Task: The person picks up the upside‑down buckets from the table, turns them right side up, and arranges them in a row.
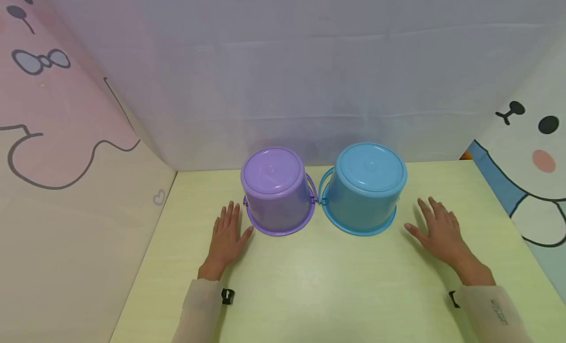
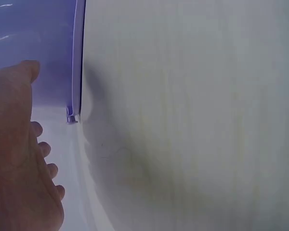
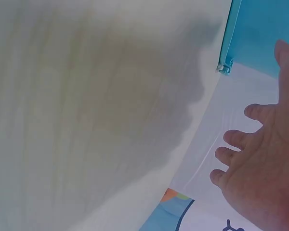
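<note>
- Sleeves (image 1: 199, 311) nearest, pale, with a small black fitting (image 1: 227, 296) at each cuff; table (image 1: 305, 294) below.
- Left hand (image 1: 225, 242): fingers extended, grasping nothing; thumb tip close by the purple rim (contact or not, can't tell).
- Right hand (image 1: 442, 237): spread, nothing held, a gap between it and the blue side.
- Purple bucket (image 1: 278, 190) left, blue bucket (image 1: 369, 190) right, side by side, bottoms up, rims down on the table's far part.
- Step looks like hands set either side of the pair. To do it well, I'd say: bring both palms in level, low on the outer walls, equal pressure; smooth tapered plastic may slip under fingertips alone.
- Purple handle (image 1: 311, 185) and blue handle (image 1: 326, 178) meet between the buckets; crossed or just touching, unclear. Worth freeing them before parting the buckets, since one could drag the other.
- Right wrist view gives the blue bucket's outer lug (image 3: 225, 67) clearly; head view barely catches it. Left wrist view shows only part of the purple wall, no blue at all. Only head view has both handles.
- Back cloth (image 1: 309, 87) farthest, behind both buckets.
</note>
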A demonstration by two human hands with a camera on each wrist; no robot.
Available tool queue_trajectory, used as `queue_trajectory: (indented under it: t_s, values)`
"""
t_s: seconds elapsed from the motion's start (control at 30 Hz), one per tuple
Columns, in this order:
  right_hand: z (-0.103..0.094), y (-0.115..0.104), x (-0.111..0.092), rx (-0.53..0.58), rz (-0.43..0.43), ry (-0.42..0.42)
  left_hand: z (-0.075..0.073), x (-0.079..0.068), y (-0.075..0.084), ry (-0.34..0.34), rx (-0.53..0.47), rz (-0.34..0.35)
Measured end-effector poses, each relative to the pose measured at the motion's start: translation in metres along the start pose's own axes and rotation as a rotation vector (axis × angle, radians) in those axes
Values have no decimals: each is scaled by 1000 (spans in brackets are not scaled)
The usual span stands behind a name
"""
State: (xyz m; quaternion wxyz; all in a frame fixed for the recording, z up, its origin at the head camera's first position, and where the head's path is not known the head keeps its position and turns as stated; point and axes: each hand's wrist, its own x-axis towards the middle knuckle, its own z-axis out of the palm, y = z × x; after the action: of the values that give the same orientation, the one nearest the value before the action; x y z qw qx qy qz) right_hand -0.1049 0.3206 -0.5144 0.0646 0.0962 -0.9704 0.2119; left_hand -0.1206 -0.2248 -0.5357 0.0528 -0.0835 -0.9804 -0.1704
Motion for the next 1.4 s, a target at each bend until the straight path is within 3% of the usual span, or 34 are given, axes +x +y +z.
queue_trajectory:
  t_s: [0.33,1.03,1.4]
  values:
    - [2,-15,-7,7,-27,23,-1,-4,3,53,-10,71]
    - [6,-48,-23,13,-143,120,-9,-8,14,72,-40,157]
    - [10,-76,-21,63,-270,156,-10,-8,16,70,-38,204]
